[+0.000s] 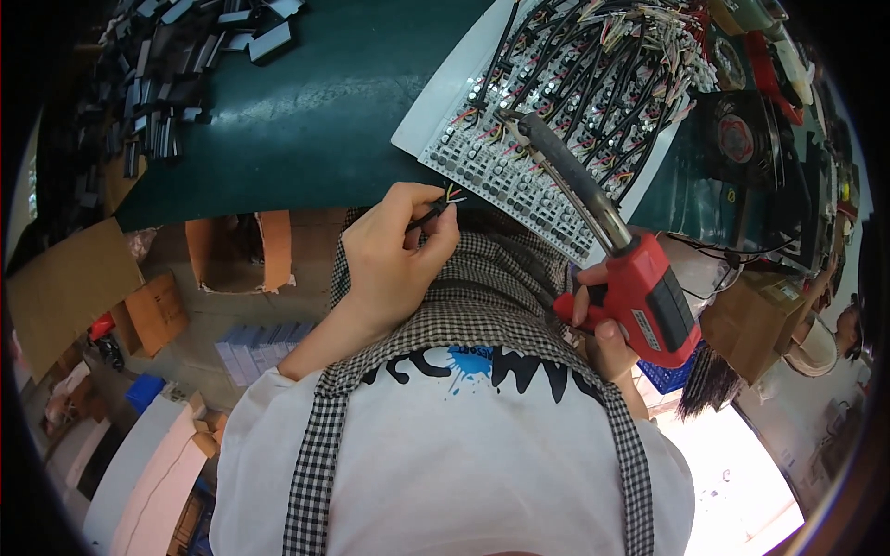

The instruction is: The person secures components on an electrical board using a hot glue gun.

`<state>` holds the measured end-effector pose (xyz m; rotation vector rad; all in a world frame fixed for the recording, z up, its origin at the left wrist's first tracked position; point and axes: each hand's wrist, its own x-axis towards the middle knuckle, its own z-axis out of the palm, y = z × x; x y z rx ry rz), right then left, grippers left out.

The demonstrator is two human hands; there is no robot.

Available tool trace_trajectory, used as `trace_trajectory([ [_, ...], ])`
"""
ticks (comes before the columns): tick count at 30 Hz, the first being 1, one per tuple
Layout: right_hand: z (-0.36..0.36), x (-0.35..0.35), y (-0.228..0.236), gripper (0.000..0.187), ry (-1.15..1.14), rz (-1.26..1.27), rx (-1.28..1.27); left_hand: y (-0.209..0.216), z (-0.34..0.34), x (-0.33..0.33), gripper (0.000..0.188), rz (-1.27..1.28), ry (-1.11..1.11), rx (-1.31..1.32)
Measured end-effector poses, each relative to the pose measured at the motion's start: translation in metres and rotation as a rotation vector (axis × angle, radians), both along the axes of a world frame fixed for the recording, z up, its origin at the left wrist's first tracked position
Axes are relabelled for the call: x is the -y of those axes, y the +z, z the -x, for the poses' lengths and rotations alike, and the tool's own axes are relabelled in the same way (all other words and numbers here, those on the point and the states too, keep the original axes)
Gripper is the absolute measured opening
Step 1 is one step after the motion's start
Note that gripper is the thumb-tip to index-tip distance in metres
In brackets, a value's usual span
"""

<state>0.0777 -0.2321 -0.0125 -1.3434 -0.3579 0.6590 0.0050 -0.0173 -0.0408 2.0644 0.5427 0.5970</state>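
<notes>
Between the thumb and fingers of my left hand [400, 246] is the end of a black cable [426, 218], its thin coloured wires fanned out at the tip. My right hand [601, 324] grips a red and black soldering gun [649, 296]. Its long metal barrel slants up and left, and the tip lies over a panel of small white circuit boards [505, 171]. Many black cables [593, 83] are fixed to the panel's upper part, with their loose ends bundled at the upper right. My left hand is just off the panel's near left corner.
Dark rectangular casings [158, 83] lie heaped on the green table [306, 120] at the far left. A black round device [742, 134] stands right of the panel. Cardboard boxes [239, 250] sit below the table's edge, with another box [756, 320] at the right.
</notes>
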Motion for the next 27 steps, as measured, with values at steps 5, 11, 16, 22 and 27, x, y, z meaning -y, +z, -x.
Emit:
trace_trajectory([
  [5,-0.010,-0.011,-0.001,0.065,0.000,-0.024,0.009,-0.003,-0.014,-0.005,0.018,0.055,-0.004,0.019],
  [11,-0.008,0.009,0.000,0.062,0.073,0.027,-0.134,0.025,0.004,-0.007,0.014,0.186,0.088,0.006],
  [16,-0.027,-0.072,-0.045,0.064,0.268,-0.258,-0.227,-0.008,0.009,-0.009,0.017,0.186,0.001,0.054],
  [22,-0.047,-0.088,-0.044,0.061,0.537,-0.288,-0.326,0.005,0.029,-0.006,0.020,0.105,0.045,0.143],
  [27,-0.053,-0.064,-0.049,0.058,0.413,-0.188,-0.418,0.011,0.038,-0.012,0.019,0.098,0.055,0.150],
])
